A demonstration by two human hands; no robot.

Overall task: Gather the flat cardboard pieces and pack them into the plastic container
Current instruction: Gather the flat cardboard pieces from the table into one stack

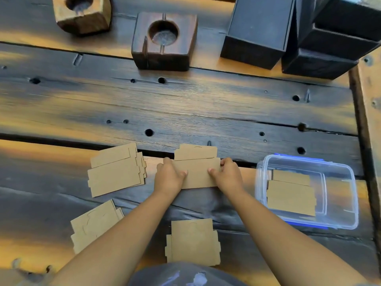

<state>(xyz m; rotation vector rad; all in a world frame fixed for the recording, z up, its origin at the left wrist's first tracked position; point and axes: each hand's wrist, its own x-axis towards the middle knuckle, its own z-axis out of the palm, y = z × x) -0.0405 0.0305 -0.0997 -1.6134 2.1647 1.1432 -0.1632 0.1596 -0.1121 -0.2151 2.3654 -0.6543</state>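
A flat brown cardboard piece (196, 168) lies on the table in front of me. My left hand (169, 176) grips its left end and my right hand (227, 174) grips its right end, thumbs on top. A clear plastic container (338, 172) with blue clips stands open to the right, with a cardboard piece (290, 195) lying flat inside. More cardboard lies around: a stack (116, 171) to the left, a stack (92, 226) at the near left partly under my left forearm, and a stack (193, 242) near my body.
The table is dark worn planks with holes and gaps. Two wooden blocks (165, 40) (82, 13) with round hollows stand at the back. Black boxes (257, 29) are stacked at the back right. The table's right edge (369, 120) runs just beyond the container.
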